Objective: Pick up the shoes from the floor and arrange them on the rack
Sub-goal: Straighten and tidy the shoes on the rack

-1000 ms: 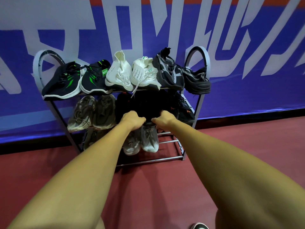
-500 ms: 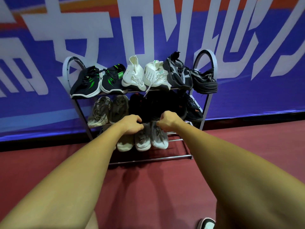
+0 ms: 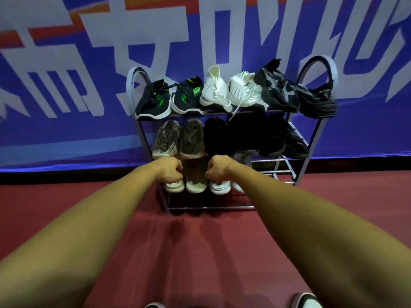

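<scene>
A grey metal shoe rack [image 3: 211, 207] stands on the red floor against a blue banner. Its top shelf holds black-and-green sneakers [image 3: 153, 101], white sneakers [image 3: 222, 90] and black-grey shoes [image 3: 278, 90]. On the middle shelf sit beige sneakers [image 3: 178, 138] and black shoes [image 3: 255, 136]. Several pale shoes line the bottom shelf. My left hand [image 3: 171, 171] curls over the leftmost pale shoe [image 3: 175, 187]. My right hand [image 3: 219, 171] curls over another pale shoe [image 3: 220, 188], with one pale shoe [image 3: 195, 185] between them. The fingers are hidden behind my knuckles.
Bare shelf bars [image 3: 273, 172] show at the right of the bottom shelf. Red floor [image 3: 200, 252] stretches in front of the rack. The toes of the shoes on my feet [image 3: 308, 301] peek in at the bottom edge.
Both hands have dropped from in front of the middle shelf to the bottom shelf and shifted left along it. More pale shoes show there now. The view has drifted left.
</scene>
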A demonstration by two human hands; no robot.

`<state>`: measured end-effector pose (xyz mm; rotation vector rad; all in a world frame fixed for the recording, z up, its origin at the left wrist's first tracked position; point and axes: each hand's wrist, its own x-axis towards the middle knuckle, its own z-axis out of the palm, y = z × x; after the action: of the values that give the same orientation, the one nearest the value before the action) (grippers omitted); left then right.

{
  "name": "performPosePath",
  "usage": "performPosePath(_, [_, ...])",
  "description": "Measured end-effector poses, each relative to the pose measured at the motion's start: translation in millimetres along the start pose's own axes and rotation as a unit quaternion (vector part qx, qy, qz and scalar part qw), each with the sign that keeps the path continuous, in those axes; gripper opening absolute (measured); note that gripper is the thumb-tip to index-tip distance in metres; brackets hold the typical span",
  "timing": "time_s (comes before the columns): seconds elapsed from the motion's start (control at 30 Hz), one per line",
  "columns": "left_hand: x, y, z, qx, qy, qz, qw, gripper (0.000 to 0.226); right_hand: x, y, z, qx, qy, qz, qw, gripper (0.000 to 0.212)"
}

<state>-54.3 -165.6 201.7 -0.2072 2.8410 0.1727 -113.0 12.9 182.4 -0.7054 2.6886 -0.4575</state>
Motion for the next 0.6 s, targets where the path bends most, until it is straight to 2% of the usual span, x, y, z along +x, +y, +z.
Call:
performPosePath(0.13, [18.8, -18.6, 3.2, 0.032, -0.004, 0.011, 0.999, 0.043, 27.3, -13.2, 32.5, -0.057, -0.047, -0.023, 0.997, 0.014])
performPosePath(0.4, [80.3, -71.5, 67.9, 0.050, -0.064, -0.027, 0.996, 0.051, 91.6, -13.9, 68.0, -0.090, -0.123, -0.049, 0.987, 0.026])
performPosePath(0.5, [98.0, -76.9, 89.0, 0.029, -0.055, -0.047, 0.997, 0.060, 105.8, -15.6, 75.2, -0.126, -0.135, -0.061, 0.981, 0.026])
performPosePath(0.6, [108.3, -73.1, 109.5, -0.022, -0.012, -0.080, 0.996, 0.074, 118.7, -11.9, 94.7, -0.117, -0.110, -0.069, 0.985, 0.029])
